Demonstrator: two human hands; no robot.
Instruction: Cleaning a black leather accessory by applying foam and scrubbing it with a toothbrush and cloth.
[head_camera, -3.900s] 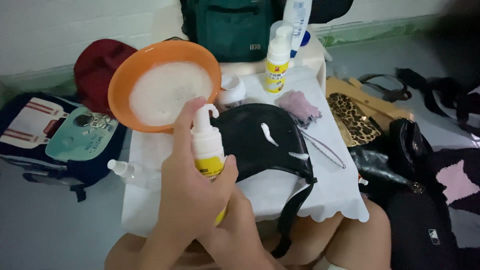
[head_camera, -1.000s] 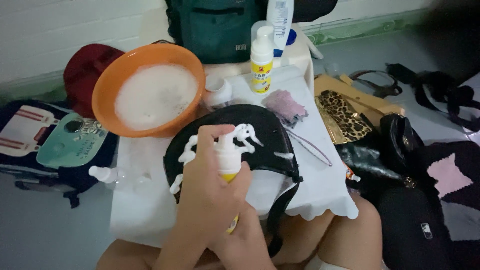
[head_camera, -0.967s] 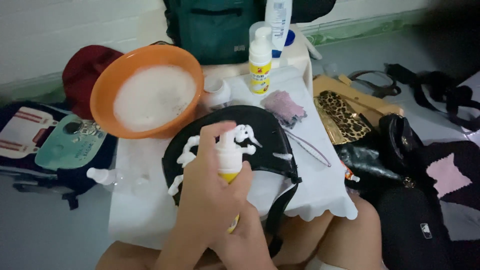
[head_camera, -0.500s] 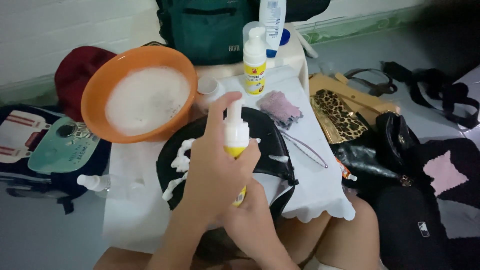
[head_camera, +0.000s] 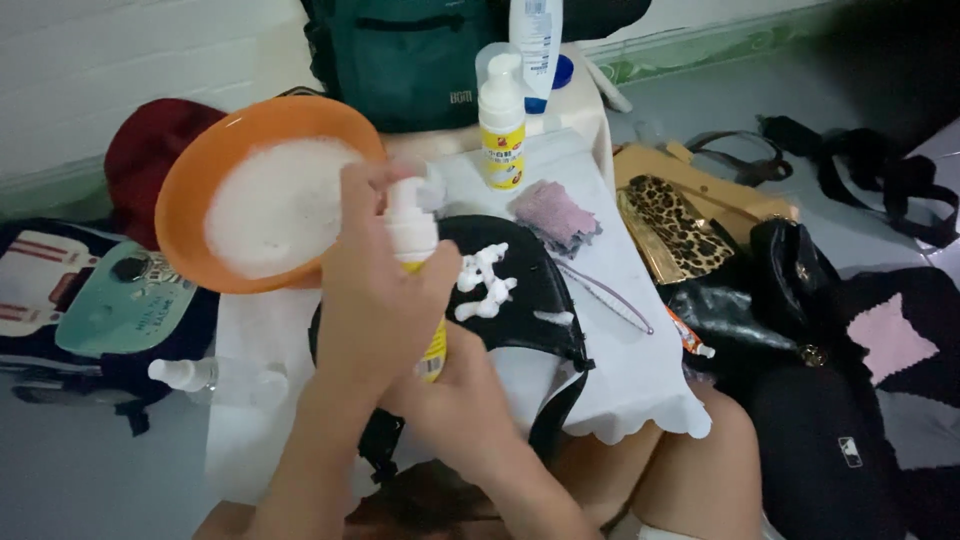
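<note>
My left hand (head_camera: 375, 295) wraps around a white foam pump bottle (head_camera: 410, 225) with a yellow label, fingers up at its pump head. My right hand (head_camera: 455, 405) grips the bottle's base from below. The bottle stands over a black bag (head_camera: 535, 300) that lies on a white cloth (head_camera: 640, 370) across my lap. Squiggles of white foam (head_camera: 485, 280) sit on the bag just right of the bottle. My hands hide the bag's left half.
An orange basin (head_camera: 190, 190) of white suds stands at the left. Behind the bag are a second pump bottle (head_camera: 501, 125), a purple rag (head_camera: 555, 212) and a green backpack (head_camera: 410, 60). A clear spray bottle (head_camera: 215, 378) lies left. Leopard pouch (head_camera: 675, 225) and black handbags (head_camera: 790, 290) lie right.
Both hands have carried the bottle leftward across the bag, uncovering fresh foam on its upper right. More foam lies on the bag than 3.9 s ago.
</note>
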